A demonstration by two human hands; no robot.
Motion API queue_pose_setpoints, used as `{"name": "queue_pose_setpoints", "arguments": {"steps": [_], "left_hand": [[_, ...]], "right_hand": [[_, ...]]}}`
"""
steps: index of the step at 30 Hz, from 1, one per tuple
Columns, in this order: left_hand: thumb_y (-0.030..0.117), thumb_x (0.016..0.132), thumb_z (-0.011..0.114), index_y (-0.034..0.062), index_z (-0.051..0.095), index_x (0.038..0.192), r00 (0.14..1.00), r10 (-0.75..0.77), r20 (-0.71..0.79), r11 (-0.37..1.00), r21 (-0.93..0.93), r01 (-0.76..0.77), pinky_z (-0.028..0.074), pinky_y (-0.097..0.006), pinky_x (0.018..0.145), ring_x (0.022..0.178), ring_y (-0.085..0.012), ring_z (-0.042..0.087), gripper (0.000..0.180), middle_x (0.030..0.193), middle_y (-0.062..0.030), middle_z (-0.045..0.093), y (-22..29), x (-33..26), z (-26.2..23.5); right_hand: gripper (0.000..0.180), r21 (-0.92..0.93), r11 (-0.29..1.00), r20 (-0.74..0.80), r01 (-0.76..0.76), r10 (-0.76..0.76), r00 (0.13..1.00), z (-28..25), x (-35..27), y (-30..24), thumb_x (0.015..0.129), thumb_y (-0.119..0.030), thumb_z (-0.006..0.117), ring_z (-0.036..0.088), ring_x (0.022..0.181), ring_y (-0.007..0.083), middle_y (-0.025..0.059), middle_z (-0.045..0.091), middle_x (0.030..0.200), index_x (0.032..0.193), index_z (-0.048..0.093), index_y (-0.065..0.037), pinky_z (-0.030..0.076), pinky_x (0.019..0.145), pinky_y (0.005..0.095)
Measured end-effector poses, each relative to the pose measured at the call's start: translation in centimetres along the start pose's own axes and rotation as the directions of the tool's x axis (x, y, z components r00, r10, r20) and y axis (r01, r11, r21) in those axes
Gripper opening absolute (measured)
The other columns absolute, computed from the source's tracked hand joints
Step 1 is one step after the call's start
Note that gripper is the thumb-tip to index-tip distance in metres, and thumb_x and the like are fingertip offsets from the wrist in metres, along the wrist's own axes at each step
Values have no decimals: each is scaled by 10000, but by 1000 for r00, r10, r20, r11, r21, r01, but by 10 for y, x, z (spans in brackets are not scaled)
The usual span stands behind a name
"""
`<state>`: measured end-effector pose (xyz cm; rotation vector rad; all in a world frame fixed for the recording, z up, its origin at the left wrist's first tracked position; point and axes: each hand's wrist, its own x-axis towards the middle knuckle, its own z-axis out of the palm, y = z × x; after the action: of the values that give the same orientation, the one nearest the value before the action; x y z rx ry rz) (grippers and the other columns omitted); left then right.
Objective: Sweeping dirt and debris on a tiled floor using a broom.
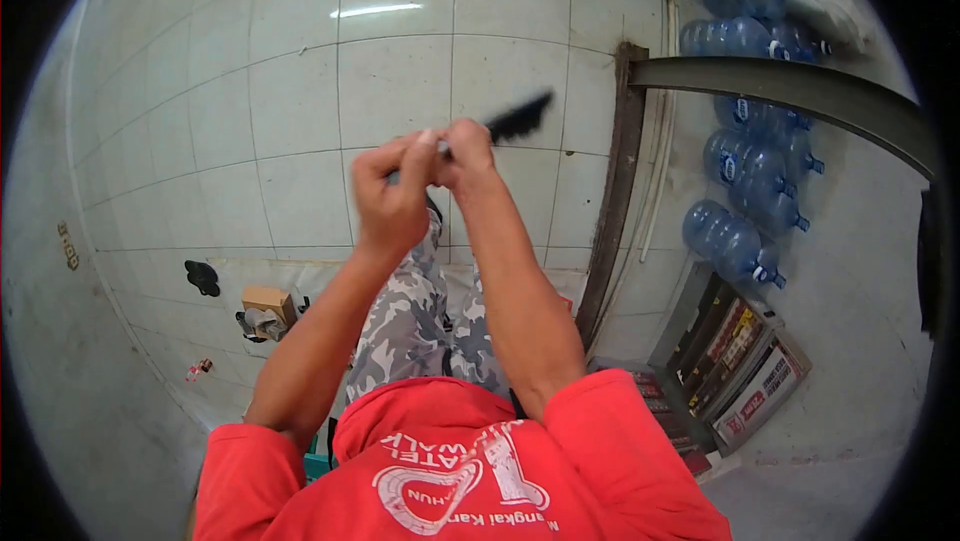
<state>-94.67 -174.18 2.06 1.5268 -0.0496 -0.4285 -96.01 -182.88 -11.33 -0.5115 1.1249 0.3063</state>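
Observation:
Both hands are together over the tiled floor, in front of my legs. My right hand (465, 159) is closed around a black brush-like tool (520, 117). Its dark, jagged-edged head sticks out to the far right and is blurred by motion. Touching the right hand, my left hand (392, 191) is also closed. A short grey piece (444, 149) shows between the hands, and a dark bit shows under the left fingers. These line up with the tool like its handle, though the fingers hide most of it.
A dark metal frame (622, 161) stands to my right, with a bar reaching toward the wall. Beyond it lie several blue water jugs (735, 241). Nearer on the right is a box of packages (740, 361). On the left floor are a small cardboard box (268, 301) and black footwear (202, 278).

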Motion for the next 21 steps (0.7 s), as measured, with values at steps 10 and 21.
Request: {"name": "queue_pose_setpoints", "arguments": {"steps": [10,21], "left_hand": [[-22,788,508,-26,444,519,976,37,213,999,-21,-34,337,-283,484,477,-150,418,276,504,-59,432,27,-54,-17],[113,859,491,-30,472,525,992,45,-118,995,92,-34,326,-230,489,527,-61,404,363,549,-14,493,2,59,-84]], "right_hand": [[82,55,972,-355,228,-194,915,-16,-79,20,764,-18,410,417,518,125,58,408,653,832,381,-56,358,398,271],[68,-188,977,69,102,-90,994,117,56,-14,739,-5,448,426,470,181,68,411,577,690,425,-47,331,393,332]]}}
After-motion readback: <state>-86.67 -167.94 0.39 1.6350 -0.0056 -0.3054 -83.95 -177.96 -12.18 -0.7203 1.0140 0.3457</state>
